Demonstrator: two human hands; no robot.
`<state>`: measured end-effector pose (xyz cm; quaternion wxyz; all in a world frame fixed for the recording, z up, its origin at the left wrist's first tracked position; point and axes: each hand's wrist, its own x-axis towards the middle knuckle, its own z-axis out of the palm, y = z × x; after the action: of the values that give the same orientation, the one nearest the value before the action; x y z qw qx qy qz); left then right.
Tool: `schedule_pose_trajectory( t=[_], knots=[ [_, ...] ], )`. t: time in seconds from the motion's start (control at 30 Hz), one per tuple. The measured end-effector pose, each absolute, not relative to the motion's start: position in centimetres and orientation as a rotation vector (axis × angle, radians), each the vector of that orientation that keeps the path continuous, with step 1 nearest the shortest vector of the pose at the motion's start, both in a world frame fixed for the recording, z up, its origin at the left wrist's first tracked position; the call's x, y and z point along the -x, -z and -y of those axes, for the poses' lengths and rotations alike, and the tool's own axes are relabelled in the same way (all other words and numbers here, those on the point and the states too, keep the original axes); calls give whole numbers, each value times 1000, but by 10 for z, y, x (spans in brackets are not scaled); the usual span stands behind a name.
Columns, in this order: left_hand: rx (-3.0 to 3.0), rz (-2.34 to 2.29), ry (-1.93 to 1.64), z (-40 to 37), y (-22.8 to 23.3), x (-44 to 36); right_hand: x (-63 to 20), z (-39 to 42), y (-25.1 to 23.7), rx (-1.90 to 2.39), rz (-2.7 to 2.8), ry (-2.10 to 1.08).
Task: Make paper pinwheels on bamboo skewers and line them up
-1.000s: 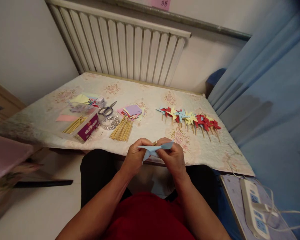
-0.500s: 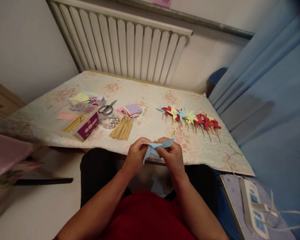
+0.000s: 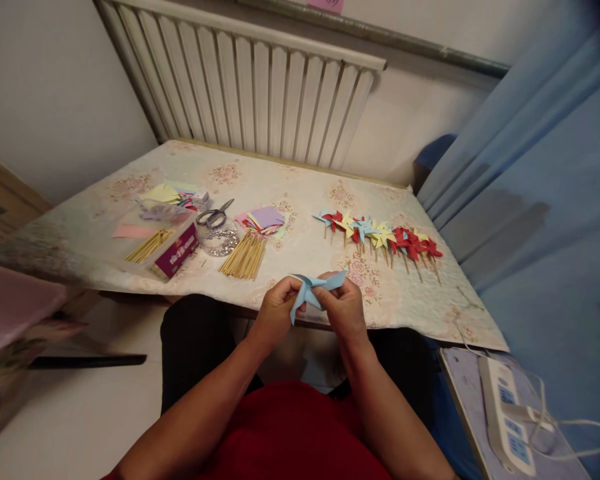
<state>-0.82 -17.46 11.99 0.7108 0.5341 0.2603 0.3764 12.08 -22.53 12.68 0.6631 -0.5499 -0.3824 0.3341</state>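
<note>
Two hands pinch blue paper pinwheel between them: left hand, right hand, above table edge.

We have a single view, from a camera worn on our head. It faces forward and steeply down, close above our hands, across the surface to the radiator on the far wall, with the curtain at right.

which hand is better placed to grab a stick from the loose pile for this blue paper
Left, probably. The left hand is on the side of the stick pile, which lies up and left of it; the right hand would have to cross over. Both pinch the blue paper.
</note>
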Motion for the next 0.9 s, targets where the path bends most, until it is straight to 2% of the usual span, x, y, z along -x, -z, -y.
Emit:
schedule_pose_trajectory(
  t=[0.9],
  knots=[
    [-930,-536,-698,177,-113,-1,-133,218,-113,1124,727,-1091]
  ],
)
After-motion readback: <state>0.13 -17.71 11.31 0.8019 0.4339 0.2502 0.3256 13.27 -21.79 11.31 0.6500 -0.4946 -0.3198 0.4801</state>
